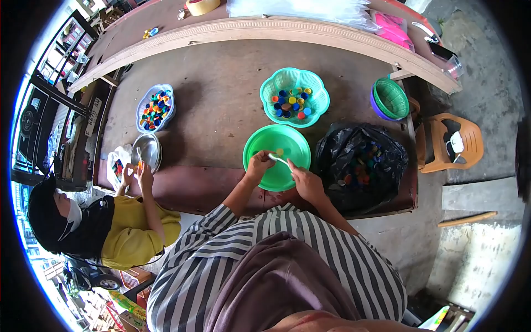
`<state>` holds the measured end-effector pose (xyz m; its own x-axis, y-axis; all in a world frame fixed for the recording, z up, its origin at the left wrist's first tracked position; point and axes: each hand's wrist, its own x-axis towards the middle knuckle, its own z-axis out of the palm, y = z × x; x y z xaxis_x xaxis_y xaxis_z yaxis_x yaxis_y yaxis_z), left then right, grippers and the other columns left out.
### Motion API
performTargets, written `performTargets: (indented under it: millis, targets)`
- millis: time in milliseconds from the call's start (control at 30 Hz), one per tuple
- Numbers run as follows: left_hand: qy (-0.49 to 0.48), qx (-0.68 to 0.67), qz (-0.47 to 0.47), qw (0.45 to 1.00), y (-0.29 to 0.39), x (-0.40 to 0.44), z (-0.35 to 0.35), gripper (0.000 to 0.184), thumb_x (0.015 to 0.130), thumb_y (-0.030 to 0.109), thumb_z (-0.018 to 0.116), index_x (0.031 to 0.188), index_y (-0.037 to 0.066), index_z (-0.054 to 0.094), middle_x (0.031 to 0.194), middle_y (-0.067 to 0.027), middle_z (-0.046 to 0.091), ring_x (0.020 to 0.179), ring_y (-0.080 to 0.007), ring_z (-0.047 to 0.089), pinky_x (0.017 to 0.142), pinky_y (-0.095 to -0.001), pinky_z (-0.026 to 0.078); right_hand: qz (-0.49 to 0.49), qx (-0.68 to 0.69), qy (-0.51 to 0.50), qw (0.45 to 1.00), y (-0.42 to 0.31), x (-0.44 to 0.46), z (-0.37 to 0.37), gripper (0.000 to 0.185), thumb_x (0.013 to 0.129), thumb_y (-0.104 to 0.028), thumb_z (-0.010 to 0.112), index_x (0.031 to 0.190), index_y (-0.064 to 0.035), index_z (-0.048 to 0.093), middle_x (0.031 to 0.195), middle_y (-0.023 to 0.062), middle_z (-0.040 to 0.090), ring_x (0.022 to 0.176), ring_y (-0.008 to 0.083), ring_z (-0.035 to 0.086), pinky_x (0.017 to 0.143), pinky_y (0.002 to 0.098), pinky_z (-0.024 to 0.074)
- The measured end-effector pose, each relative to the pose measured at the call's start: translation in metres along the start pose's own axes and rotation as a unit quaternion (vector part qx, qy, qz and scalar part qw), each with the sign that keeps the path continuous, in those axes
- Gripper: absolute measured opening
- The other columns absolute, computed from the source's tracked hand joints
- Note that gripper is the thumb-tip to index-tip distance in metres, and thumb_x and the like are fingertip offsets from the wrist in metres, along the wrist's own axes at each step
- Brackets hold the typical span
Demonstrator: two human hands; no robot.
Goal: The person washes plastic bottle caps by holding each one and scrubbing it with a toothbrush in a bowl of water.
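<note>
Over a round green basin [298, 145], both of my hands come together. My left hand [258, 167] pinches a small white piece, probably a bottle cap, at the basin's left side. From my right hand [307, 183] a slim white tool [281, 161] reaches to that piece; its exact kind cannot be made out. A small yellowish cap [280, 151] lies inside the basin. Just beyond stands a teal scalloped basket [267, 88] holding several coloured bottle caps [292, 100]. To the right, a black plastic bag [337, 149] is open with more caps in it.
A co-worker in a yellow top [130, 235] handles something small at left, near a metal bowl [148, 145] and a lavender basket of caps [156, 108]. Nested green and purple baskets [391, 98] stand at right. A raised wooden shelf [265, 30] crosses the table's far side.
</note>
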<state>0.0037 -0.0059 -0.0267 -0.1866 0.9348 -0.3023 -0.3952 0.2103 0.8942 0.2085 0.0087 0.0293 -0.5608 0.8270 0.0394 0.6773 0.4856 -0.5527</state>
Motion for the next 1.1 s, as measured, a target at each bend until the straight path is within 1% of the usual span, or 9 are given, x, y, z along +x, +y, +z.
performTargets:
  millis: [133,233,433,567,633,733,933,1033,1100]
  targets:
    - [0.002,0.023,-0.029,0.999,0.005,0.002,0.004,0.028,0.080,-0.003,0.062,0.106,-0.002,0.053,0.097,-0.0090,0.061,0.087,-0.0148,0.060,0.077,-0.0261,0.051,0.081,-0.065,-0.017,0.994,0.009,0.008,-0.004,0.049,0.088,-0.014,0.050,0.136,-0.0190,0.040,0.086,0.0131,0.061,0.075,0.0311,0.062,0.062,0.0411,0.0485]
    - [0.003,-0.022,-0.030,0.999,0.007,-0.001,0.002,0.026,0.081,-0.003,0.061,0.105,-0.001,0.052,0.097,-0.0091,0.060,0.087,-0.0155,0.060,0.078,-0.0273,0.052,-0.019,0.052,-0.006,0.998,0.001,0.007,-0.007,0.050,0.088,-0.014,0.050,0.136,-0.0201,0.040,0.087,0.0125,0.061,0.077,0.0314,0.062,0.064,0.0413,0.0483]
    - [0.006,-0.091,-0.060,0.994,0.009,0.001,0.006,0.018,0.084,0.001,0.062,0.099,0.001,0.052,0.097,-0.0093,0.060,0.086,-0.0170,0.061,0.079,-0.0286,0.053,0.043,0.019,0.004,0.999,0.005,0.012,-0.009,0.048,0.088,-0.015,0.051,0.135,-0.0193,0.042,0.088,0.0123,0.059,0.077,0.0321,0.061,0.065,0.0424,0.0481]
    - [-0.016,-0.127,-0.088,0.988,0.013,-0.001,0.002,0.017,0.084,0.001,0.061,0.099,0.002,0.053,0.098,-0.0083,0.060,0.085,-0.0170,0.062,0.081,-0.0285,0.052,-0.007,0.015,-0.044,0.999,-0.001,0.009,-0.012,0.047,0.088,-0.016,0.051,0.134,-0.0196,0.043,0.089,0.0126,0.058,0.077,0.0322,0.061,0.065,0.0422,0.0481]
    - [-0.008,-0.105,-0.088,0.991,0.010,0.001,0.003,0.018,0.084,0.001,0.061,0.100,0.002,0.053,0.097,-0.0078,0.061,0.085,-0.0167,0.061,0.081,-0.0284,0.052,0.066,-0.044,0.010,0.997,0.006,0.012,-0.010,0.046,0.087,-0.015,0.053,0.132,-0.0208,0.045,0.088,0.0126,0.057,0.080,0.0316,0.060,0.065,0.0412,0.0479]
    - [-0.010,-0.107,-0.077,0.991,0.010,0.000,0.000,0.018,0.084,0.002,0.062,0.100,0.003,0.054,0.097,-0.0067,0.061,0.086,-0.0160,0.061,0.081,-0.0280,0.052,-0.047,0.046,0.018,0.998,0.002,0.011,-0.014,0.045,0.088,-0.016,0.051,0.132,-0.0181,0.045,0.088,0.0136,0.057,0.077,0.0316,0.061,0.063,0.0415,0.0480]
    - [-0.017,-0.141,-0.095,0.985,0.010,0.002,0.004,0.017,0.085,0.004,0.062,0.100,0.004,0.054,0.097,-0.0061,0.061,0.087,-0.0153,0.061,0.082,-0.0279,0.052,0.040,-0.001,0.030,0.999,0.005,0.015,-0.015,0.046,0.088,-0.014,0.053,0.132,-0.0211,0.045,0.087,0.0108,0.056,0.078,0.0304,0.059,0.064,0.0405,0.0472]
    - [-0.030,-0.137,-0.081,0.987,0.005,0.001,-0.004,0.019,0.085,0.004,0.062,0.102,0.004,0.054,0.097,-0.0062,0.061,0.088,-0.0155,0.061,0.082,-0.0281,0.052,-0.014,-0.004,-0.042,0.999,-0.007,0.012,-0.022,0.046,0.088,-0.014,0.053,0.133,-0.0213,0.045,0.087,0.0106,0.056,0.079,0.0304,0.059,0.065,0.0406,0.0471]
    - [-0.049,-0.140,-0.065,0.987,0.004,0.003,-0.004,0.019,0.086,0.005,0.062,0.103,0.004,0.054,0.097,-0.0062,0.062,0.088,-0.0155,0.061,0.083,-0.0282,0.052,0.018,-0.041,-0.017,0.999,0.001,0.014,-0.016,0.046,0.088,-0.014,0.053,0.132,-0.0212,0.045,0.086,0.0109,0.056,0.079,0.0306,0.059,0.065,0.0407,0.0472]
